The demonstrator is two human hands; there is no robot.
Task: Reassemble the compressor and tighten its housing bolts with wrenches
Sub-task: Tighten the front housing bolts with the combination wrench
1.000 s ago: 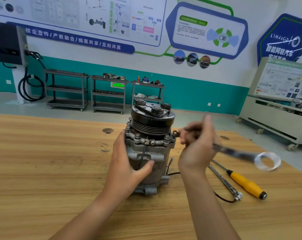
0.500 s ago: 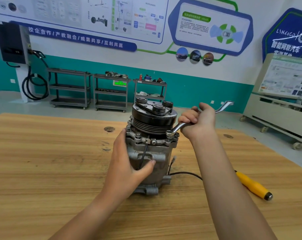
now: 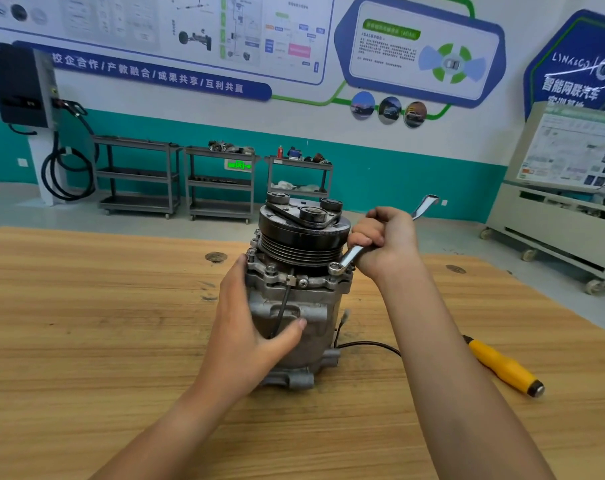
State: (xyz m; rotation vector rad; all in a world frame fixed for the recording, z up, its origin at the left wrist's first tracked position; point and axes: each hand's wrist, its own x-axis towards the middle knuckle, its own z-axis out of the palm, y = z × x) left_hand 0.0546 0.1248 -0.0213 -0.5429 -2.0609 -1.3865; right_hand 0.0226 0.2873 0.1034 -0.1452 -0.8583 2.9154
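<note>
Grey cast-aluminium compressor (image 3: 294, 327) stands upright on the wooden worktop (image 3: 86, 323), mounting lugs at the base and black grooved pulley (image 3: 304, 237) with clutch plate on top. Left hand (image 3: 249, 330) grips the body, thumb across the front. Housing bolts (image 3: 270, 270) are seated around the flange just under the pulley. Silver double-ring wrench (image 3: 349, 258): lower ring is on the right-front flange bolt, shaft slants up and right through the right hand (image 3: 386, 240), and the other ring sticks out past the fist. A thin black lead trails from the body onto the worktop.
</note>
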